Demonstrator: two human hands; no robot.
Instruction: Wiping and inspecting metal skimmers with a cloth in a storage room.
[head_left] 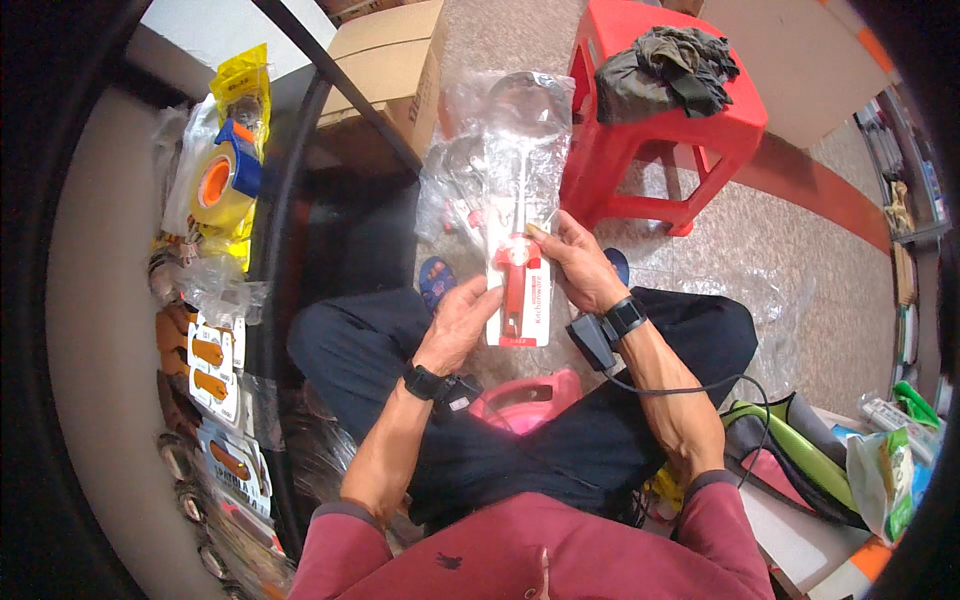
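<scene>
Between my hands is a packaged kitchen utensil (515,285) on a white and red card, with a red handle, a metal shaft and a wide round metal head like a ladle or skimmer. A clear plastic sleeve (548,160) covers it. My left hand (462,322) is closed on the card's left edge near the handle. On the opposite edge, a bit higher, my right hand (582,262) pinches the package between thumb and fingers. More clear plastic packaging (450,185) with red parts lies just behind and left of the utensil; its contents are hard to make out.
A red plastic stool (640,150) with a dark crumpled cloth (675,70) on it stands far right. Cardboard boxes (385,60) are at the back left. Left, a shelf holds a tape dispenser (225,180) and carded goods (212,370). A pink stool (530,400) shows between my legs.
</scene>
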